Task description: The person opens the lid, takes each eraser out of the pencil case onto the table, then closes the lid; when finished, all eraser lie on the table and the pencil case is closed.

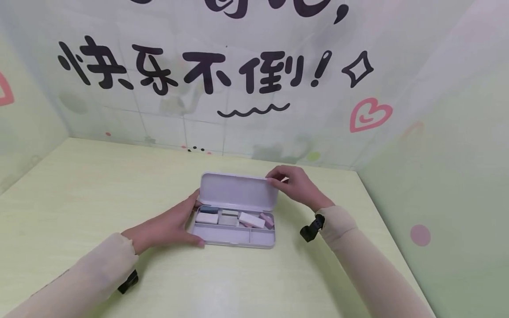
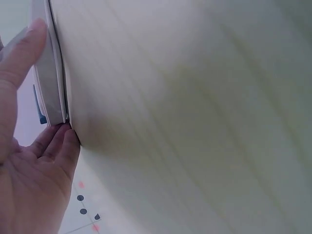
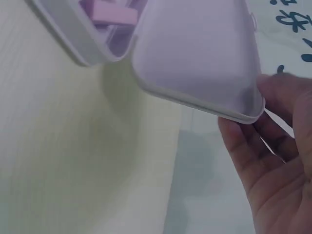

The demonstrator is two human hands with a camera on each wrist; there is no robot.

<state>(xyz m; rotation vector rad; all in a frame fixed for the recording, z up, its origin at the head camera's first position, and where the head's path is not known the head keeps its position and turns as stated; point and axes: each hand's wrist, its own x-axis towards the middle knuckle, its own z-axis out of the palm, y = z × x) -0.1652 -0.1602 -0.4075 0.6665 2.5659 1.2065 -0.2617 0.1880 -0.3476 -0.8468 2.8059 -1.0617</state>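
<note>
A pale lilac pencil case (image 1: 226, 234) lies on the table with its lid (image 1: 237, 191) standing up at the back. My left hand (image 1: 169, 224) grips the base at its left end, thumb at the front corner and fingers toward the back. With my right hand (image 1: 297, 183) I pinch the lid's upper right corner between thumb and fingers. In the rear compartment lie white eraser-like blocks (image 1: 251, 220), a dark blue piece (image 1: 209, 210) and a pink block (image 3: 114, 13). The front compartments show bare floor and a divider.
The pale yellow table (image 1: 99, 185) surrounds the case. Behind it rises a printed wall sheet (image 1: 175, 128) with dark lettering, and another wall panel (image 1: 449, 185) borders the right side. Black straps (image 1: 312, 228) sit at both wrists.
</note>
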